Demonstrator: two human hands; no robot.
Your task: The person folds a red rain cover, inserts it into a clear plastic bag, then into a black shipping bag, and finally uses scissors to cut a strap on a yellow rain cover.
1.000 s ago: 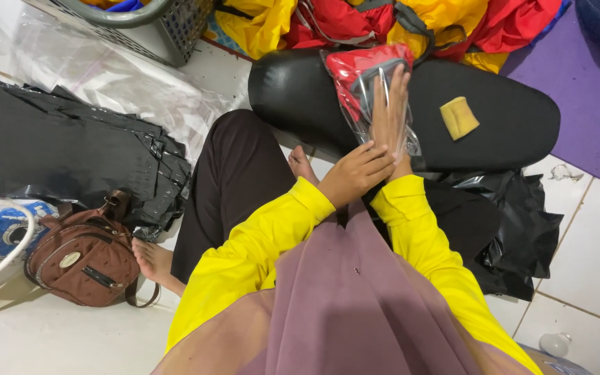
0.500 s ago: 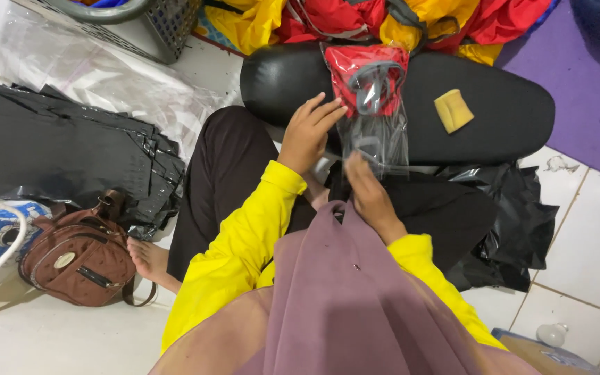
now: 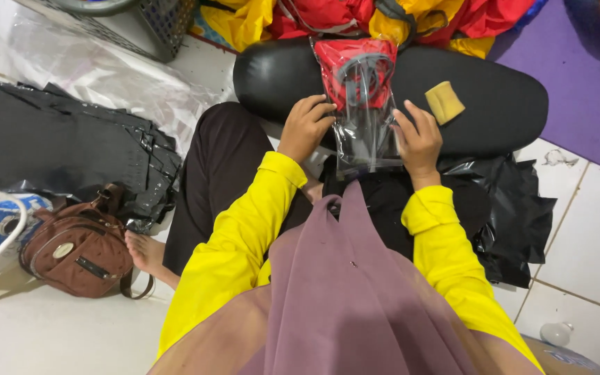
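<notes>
A clear plastic bag (image 3: 366, 104) with a red and grey folded garment inside lies lengthwise on a black cushion (image 3: 494, 97) in front of me. My left hand (image 3: 307, 125) grips the bag's left edge, fingers curled on it. On the bag's right edge rests my right hand (image 3: 418, 139), fingers spread and pressing. Both sleeves are yellow. A small tan sponge-like piece (image 3: 444, 102) lies on the cushion just right of the bag.
A stack of black plastic bags (image 3: 57, 146) lies at left, with a brown handbag (image 3: 78, 250) near my bare foot (image 3: 148, 253). Clear plastic sheets (image 3: 98, 69), a grey basket (image 3: 154, 21), red and yellow garments (image 3: 397, 17), a purple mat (image 3: 585, 90), more black bags (image 3: 515, 215).
My left hand moved from the middle onto the bag's left edge. My right hand shifted from the bag's lower end to its right edge. The bag now lies flatter on the cushion.
</notes>
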